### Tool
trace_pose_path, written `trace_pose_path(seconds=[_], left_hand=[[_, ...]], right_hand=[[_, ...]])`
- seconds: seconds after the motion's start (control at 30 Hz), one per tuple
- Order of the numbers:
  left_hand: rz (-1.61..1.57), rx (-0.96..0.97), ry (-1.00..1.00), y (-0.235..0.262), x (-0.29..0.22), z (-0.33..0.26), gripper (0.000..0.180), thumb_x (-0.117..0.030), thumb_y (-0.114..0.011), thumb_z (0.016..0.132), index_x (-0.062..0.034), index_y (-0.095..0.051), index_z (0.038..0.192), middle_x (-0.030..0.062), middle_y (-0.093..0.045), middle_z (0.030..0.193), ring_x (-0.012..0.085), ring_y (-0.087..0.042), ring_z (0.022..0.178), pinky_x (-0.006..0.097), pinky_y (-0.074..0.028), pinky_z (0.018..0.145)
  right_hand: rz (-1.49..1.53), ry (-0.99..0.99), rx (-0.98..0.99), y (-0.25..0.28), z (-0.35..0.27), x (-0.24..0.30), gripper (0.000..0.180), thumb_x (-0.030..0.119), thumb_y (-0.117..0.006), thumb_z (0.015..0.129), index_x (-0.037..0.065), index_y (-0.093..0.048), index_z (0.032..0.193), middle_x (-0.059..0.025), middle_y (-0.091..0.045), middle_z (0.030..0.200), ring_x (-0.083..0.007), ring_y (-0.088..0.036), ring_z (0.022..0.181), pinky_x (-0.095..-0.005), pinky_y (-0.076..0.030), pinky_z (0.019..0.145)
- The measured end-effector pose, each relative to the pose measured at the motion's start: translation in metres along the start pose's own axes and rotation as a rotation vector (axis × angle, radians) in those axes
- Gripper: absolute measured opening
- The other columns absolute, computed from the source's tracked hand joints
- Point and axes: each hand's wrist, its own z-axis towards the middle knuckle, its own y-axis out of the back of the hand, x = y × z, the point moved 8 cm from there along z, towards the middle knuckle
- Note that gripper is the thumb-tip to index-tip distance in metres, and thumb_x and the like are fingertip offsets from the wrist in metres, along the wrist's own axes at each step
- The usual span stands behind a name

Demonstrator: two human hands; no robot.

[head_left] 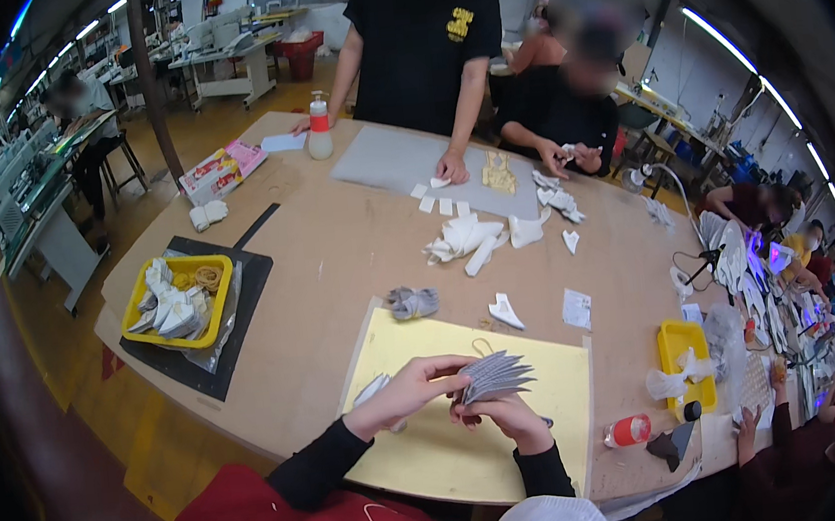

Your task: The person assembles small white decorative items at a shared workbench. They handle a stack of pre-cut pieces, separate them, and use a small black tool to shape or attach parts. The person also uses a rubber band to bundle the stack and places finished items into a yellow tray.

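Over a yellow board (pixel 446 343) I hold a fanned stack of grey fabric pieces (pixel 498 374) in both hands. The fingers of my left hand (pixel 415 388) pinch the stack's left side from above. My right hand (pixel 505 417) supports it from below, its fingers partly hidden by the pieces. A small pale bundle (pixel 371 390) rests on the board beside my left wrist. Beyond the stack lies a thin loop of string or rubber band (pixel 483 346). A bundled grey piece (pixel 412 302) sits at the board's far left corner.
A yellow basket (pixel 226 297) of bundled pieces stands at the left, another yellow basket (pixel 701 332) at the right. Near my right arm lies a red-labelled bottle (pixel 627 430). White pieces (pixel 466 238) are scattered mid-table. Across it, one person (pixel 427 49) stands and another (pixel 564 111) handles pieces.
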Motion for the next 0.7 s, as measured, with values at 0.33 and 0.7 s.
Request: trace_pose_path(seconds=[0.33, 0.7], left_hand=[[-0.143, -0.1, 0.058, 0.026, 0.008, -0.035, 0.044, -0.01, -0.055, 0.098, -0.0008, -0.047, 0.14, 0.013, -0.063, 0.123, 0.0151, -0.061, 0.11, 0.03, -0.047, 0.098], [0.1, -0.337, 0.028, 0.035, 0.003, -0.049, 0.032, -0.005, -0.057, 0.096, -0.0032, -0.05, 0.128, 0.0108, -0.073, 0.099, 0.0074, -0.062, 0.087, 0.022, -0.049, 0.079]], right_hand=[[0.008, -0.069, 0.201, -0.028, 0.008, 0.004, 0.024, 0.009, -0.066, 0.084, 0.002, -0.062, 0.106, -0.0063, -0.068, 0.086, -0.0113, -0.059, 0.068, -0.0241, -0.045, 0.063], [0.007, -0.074, 0.252, -0.033, 0.008, 0.001, 0.036, 0.007, -0.062, 0.082, -0.001, -0.06, 0.117, -0.009, -0.069, 0.091, -0.0125, -0.061, 0.071, -0.0246, -0.046, 0.066]])
